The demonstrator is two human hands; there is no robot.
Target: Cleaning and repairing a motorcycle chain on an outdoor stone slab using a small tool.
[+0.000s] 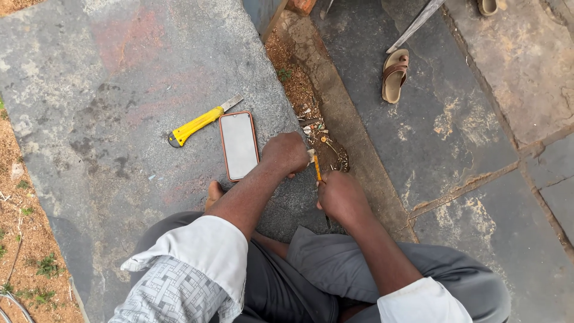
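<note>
Both hands [314, 179] grip orange stick [317, 168].

Phone [239, 145] lay face-up on the grey stone slab [107, 90]; rectangular blank pale screen, reddish-brown case rim

an outdoor yard beside a home: stone slabs [119, 90], bare dirt [24, 239], a sandal [394, 75] lying about.

- Left arm, lower left of frame: white sleeve w/ grey woven-lattice print, rolled to a plain white cuff just below the elbow.
- Right arm, bottom centre-right: plain white cuff, same roll-up.
- Both forearms bare; left hand [288, 153] & right hand [341, 195] bare, no rings or watch seen.
- Legs, bottom of frame: grey trousers, creased.
- One bare foot, centre-left.
</note>
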